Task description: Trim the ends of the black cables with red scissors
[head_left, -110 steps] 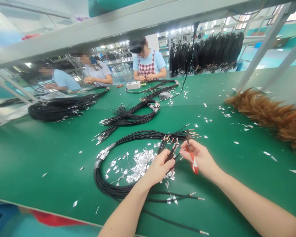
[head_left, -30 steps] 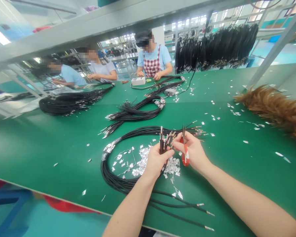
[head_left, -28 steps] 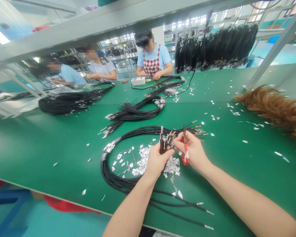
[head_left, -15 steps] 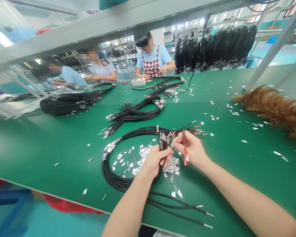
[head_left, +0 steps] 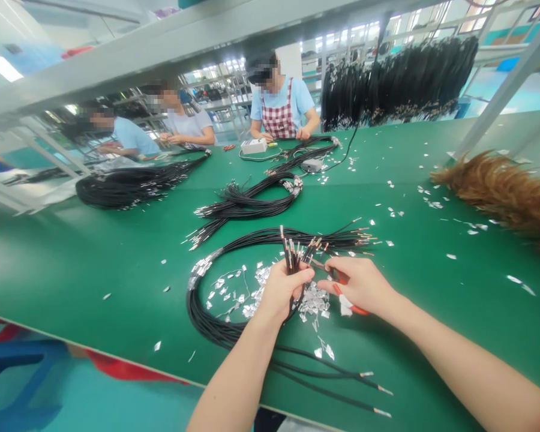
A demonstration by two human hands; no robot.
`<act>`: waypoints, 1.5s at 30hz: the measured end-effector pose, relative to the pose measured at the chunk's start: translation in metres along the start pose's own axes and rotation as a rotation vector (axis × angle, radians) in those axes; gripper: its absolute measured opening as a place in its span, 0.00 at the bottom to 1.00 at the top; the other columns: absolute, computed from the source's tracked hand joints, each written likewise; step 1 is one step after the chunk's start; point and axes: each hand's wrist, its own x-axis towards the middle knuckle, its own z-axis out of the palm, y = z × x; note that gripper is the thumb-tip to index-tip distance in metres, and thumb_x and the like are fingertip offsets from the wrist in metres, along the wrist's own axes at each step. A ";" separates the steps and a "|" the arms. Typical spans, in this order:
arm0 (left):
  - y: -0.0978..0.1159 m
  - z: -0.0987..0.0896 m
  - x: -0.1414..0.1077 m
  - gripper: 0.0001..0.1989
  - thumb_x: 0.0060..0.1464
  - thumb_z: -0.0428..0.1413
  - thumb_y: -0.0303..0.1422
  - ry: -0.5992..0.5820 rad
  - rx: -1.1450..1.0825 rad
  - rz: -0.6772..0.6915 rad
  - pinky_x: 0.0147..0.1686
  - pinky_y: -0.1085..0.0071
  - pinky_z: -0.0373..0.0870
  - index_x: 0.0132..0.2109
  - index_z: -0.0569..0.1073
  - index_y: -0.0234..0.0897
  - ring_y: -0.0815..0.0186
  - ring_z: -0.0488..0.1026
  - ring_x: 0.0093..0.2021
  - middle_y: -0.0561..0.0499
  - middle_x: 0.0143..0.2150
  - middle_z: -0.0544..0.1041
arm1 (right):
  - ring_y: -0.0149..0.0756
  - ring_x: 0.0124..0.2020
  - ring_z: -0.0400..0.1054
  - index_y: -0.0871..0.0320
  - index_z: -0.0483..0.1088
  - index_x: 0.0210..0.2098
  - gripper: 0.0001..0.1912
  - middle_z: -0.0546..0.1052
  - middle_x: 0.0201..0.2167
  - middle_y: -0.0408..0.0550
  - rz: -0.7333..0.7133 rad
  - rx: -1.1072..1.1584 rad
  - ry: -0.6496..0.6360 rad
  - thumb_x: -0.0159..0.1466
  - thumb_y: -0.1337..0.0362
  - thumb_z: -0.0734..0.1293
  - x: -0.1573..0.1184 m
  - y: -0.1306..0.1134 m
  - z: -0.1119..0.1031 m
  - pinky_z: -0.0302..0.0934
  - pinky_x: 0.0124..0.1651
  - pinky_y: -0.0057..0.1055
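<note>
My left hand [head_left: 288, 287] is closed round a bunch of black cables [head_left: 291, 255], their stripped silver and copper ends pointing up. To its right, my right hand [head_left: 360, 285] grips a small hand tool with red-orange handles [head_left: 342, 297], which looks like cutting pliers. Its dark jaws lie close to the cable ends; whether they touch a wire I cannot tell. The cables curve in a loop on the green table, bound on the left by silvery tape [head_left: 201, 269]. Foil scraps [head_left: 315, 300] are heaped under and around my hands. Several loose cable ends [head_left: 366, 375] stretch toward the front.
More coiled cable bundles [head_left: 261, 204] lie farther back, with a large bundle [head_left: 135, 183] at left. A brown feathery duster [head_left: 504, 195] rests at right. Co-workers sit across the table [head_left: 130, 270], one in a checked apron [head_left: 278, 114]. A metal frame [head_left: 207, 54] spans overhead.
My right hand has turned from holding the tool upright to pointing its jaws left at the cable ends. My left hand keeps its hold on the bunch.
</note>
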 end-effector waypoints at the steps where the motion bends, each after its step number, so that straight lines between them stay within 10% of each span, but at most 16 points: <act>1: 0.000 0.001 0.000 0.14 0.34 0.63 0.31 0.010 0.010 -0.004 0.11 0.80 0.46 0.28 0.66 0.32 0.81 0.53 0.11 0.57 0.18 0.68 | 0.29 0.20 0.59 0.57 0.68 0.26 0.14 0.69 0.20 0.42 -0.003 -0.011 0.009 0.54 0.52 0.65 0.000 -0.001 0.001 0.47 0.23 0.24; 18: 0.004 0.001 -0.005 0.12 0.37 0.62 0.34 0.034 0.021 0.063 0.11 0.80 0.45 0.27 0.67 0.32 0.81 0.53 0.11 0.57 0.16 0.67 | 0.27 0.17 0.55 0.56 0.68 0.25 0.09 0.64 0.15 0.38 0.037 0.040 0.018 0.54 0.56 0.66 -0.003 0.012 0.003 0.49 0.22 0.24; 24: 0.000 0.004 -0.005 0.13 0.35 0.63 0.34 -0.050 0.088 -0.004 0.12 0.79 0.43 0.27 0.67 0.32 0.80 0.51 0.11 0.58 0.15 0.65 | 0.35 0.35 0.63 0.56 0.65 0.40 0.11 0.71 0.33 0.50 -0.404 -0.006 0.304 0.60 0.71 0.57 -0.003 0.003 -0.007 0.59 0.37 0.33; 34: -0.012 0.011 -0.003 0.12 0.36 0.62 0.34 -0.218 0.164 -0.055 0.17 0.77 0.46 0.23 0.66 0.33 0.78 0.51 0.15 0.59 0.15 0.58 | 0.33 0.28 0.59 0.59 0.67 0.33 0.11 0.68 0.24 0.47 -0.762 -0.573 0.025 0.63 0.72 0.55 -0.008 -0.013 -0.024 0.54 0.32 0.33; 45: -0.012 0.010 -0.007 0.10 0.39 0.58 0.31 -0.379 0.311 -0.035 0.18 0.77 0.45 0.20 0.63 0.33 0.77 0.49 0.17 0.59 0.16 0.55 | 0.32 0.25 0.57 0.59 0.63 0.30 0.08 0.67 0.22 0.46 -0.623 -0.382 -0.197 0.59 0.74 0.56 -0.019 -0.015 -0.030 0.49 0.27 0.31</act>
